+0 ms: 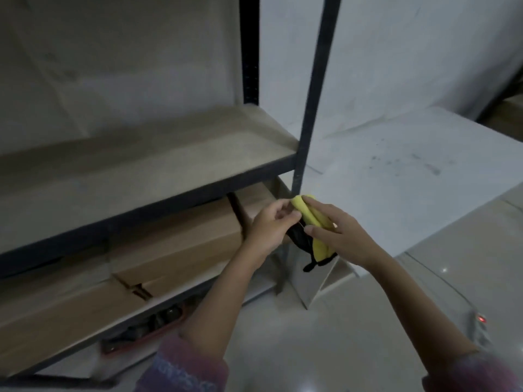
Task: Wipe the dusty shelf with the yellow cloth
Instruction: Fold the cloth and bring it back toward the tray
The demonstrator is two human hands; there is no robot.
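A folded yellow cloth (310, 215) with a black underside hangs between both my hands, in front of the rack's right front post. My left hand (273, 222) pinches its upper left edge with curled fingers. Over the cloth's right side lies my right hand (343, 232), thumb under it and fingers on top. The beige shelf board (135, 168) with its dark metal front rail lies up and to the left of my hands, bare and dull.
Dark upright posts (311, 89) frame the rack's right end. Cardboard boxes (175, 244) fill the level below the shelf. A white sheet (402, 176) covers a low surface to the right. Pale glossy floor (325, 335) lies beneath my arms.
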